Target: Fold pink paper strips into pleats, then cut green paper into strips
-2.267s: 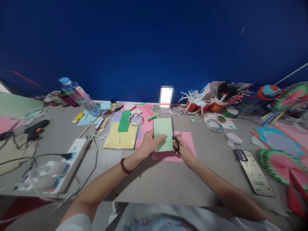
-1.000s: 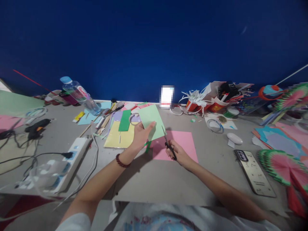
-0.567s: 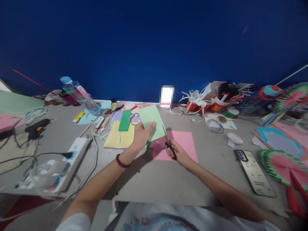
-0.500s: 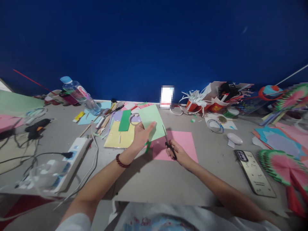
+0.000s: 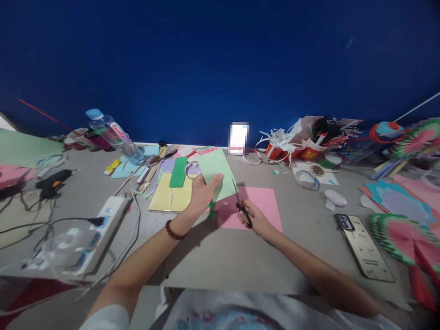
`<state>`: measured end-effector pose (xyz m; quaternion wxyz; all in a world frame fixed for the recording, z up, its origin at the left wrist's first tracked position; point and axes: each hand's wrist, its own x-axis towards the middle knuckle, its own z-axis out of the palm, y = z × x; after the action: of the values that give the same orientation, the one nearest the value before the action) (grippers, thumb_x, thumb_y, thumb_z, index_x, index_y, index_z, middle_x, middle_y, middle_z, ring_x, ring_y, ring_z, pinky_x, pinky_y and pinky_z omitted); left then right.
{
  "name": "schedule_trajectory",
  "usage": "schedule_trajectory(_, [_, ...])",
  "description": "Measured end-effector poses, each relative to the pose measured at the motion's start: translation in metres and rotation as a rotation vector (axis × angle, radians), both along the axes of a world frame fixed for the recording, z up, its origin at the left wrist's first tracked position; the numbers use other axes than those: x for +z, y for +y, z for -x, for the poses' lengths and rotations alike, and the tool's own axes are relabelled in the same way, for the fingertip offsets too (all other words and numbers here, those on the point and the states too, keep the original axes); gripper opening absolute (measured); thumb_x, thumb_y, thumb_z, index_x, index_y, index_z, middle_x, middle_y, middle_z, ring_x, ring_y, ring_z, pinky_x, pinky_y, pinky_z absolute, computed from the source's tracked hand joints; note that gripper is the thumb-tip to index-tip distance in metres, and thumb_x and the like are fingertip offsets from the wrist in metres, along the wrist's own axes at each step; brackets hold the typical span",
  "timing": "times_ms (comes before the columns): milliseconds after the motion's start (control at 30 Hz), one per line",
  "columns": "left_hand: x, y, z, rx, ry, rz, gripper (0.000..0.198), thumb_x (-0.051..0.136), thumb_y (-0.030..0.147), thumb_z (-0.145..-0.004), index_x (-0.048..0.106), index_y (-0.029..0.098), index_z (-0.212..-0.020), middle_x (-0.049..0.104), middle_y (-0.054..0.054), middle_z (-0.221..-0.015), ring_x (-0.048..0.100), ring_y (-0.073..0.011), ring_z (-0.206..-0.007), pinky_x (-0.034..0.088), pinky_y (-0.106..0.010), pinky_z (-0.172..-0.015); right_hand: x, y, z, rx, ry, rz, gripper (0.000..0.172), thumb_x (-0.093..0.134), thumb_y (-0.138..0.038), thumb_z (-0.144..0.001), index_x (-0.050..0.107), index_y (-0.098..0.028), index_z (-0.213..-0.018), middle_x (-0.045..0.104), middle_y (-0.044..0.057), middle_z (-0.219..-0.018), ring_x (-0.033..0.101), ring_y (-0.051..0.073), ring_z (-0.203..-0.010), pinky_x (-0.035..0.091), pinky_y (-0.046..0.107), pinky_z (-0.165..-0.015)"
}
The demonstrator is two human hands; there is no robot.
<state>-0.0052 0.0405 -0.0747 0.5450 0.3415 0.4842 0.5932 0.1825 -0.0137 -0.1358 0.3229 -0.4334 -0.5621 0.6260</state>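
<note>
My left hand (image 5: 202,195) grips a light green sheet (image 5: 218,170) by its lower left part, thumb on top, holding it tilted above the table. My right hand (image 5: 254,216) is closed on black-handled scissors (image 5: 244,214), whose blades point up at the sheet's right edge. Beneath both lies a pink sheet (image 5: 266,207), partly covered by the green sheet and my right hand. A curled dark green strip (image 5: 211,210) shows just under the light green sheet. Left of my left hand, a dark green piece (image 5: 178,172) rests on a yellow pack (image 5: 165,195).
On the left are a power strip (image 5: 103,233) with cables, a hot glue gun (image 5: 55,182) and a leaning bottle (image 5: 117,136). A lit screen (image 5: 238,137) stands at the back. To the right are a phone (image 5: 365,247), a mouse (image 5: 335,198) and paper fans (image 5: 405,238).
</note>
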Motion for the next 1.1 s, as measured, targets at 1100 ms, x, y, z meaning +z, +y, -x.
schedule_trajectory(1100, [0.0008,0.0009,-0.0003,0.007,-0.034,0.0,0.034,0.084,0.038,-0.059,0.074,0.014,-0.081,0.076,-0.007,-0.081,0.069,-0.0181,-0.066,0.056,-0.029,-0.062,0.0029,-0.001,0.0024,-0.066,0.008,0.039,0.034,0.059,-0.05,-0.082,0.037,-0.025,-0.078,0.039,-0.009,-0.057,0.032,0.008,-0.046,0.024,0.022,-0.043])
